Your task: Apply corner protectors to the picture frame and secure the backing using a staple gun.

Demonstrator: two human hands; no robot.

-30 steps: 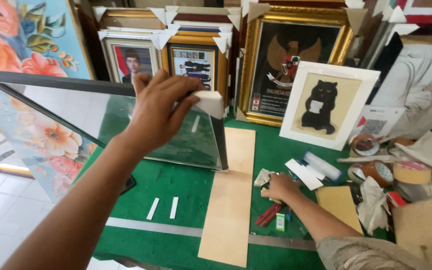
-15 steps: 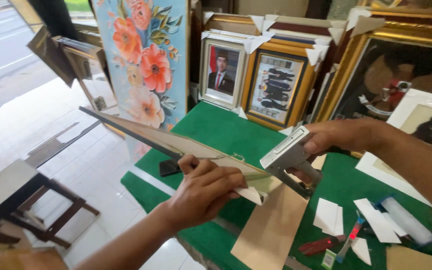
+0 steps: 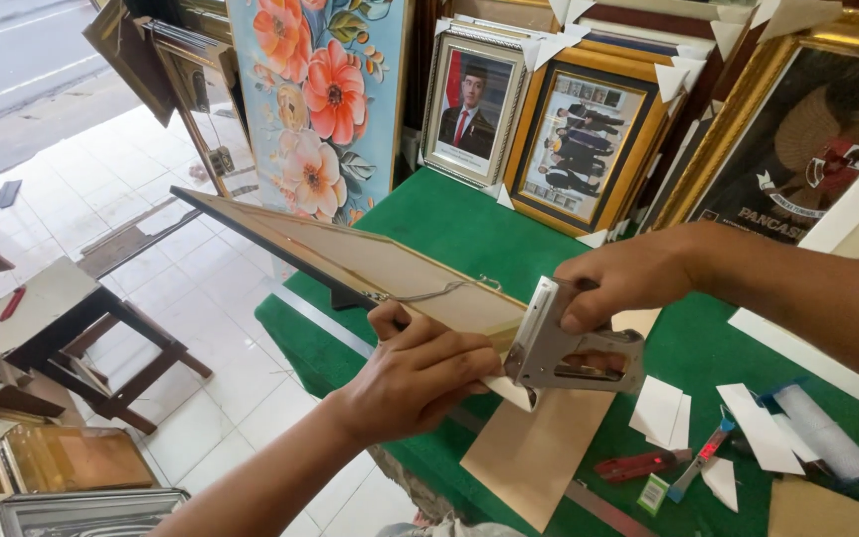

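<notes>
Picture frame is back-side up, tilted, its near corner pinched between your two hands above the green counter; far end sticks out past the counter edge over the floor. Your left hand has its grip closed around the frame's near edge, thumb on top beside the hanging wire. Your right hand has its grip wrapped tight on the staple gun, nose pressed to the frame corner, touching your left fingers. Just below the gun: brown backing board. Right of it: white corner pieces, red cutter. Behind: framed pictures, floral painting.
</notes>
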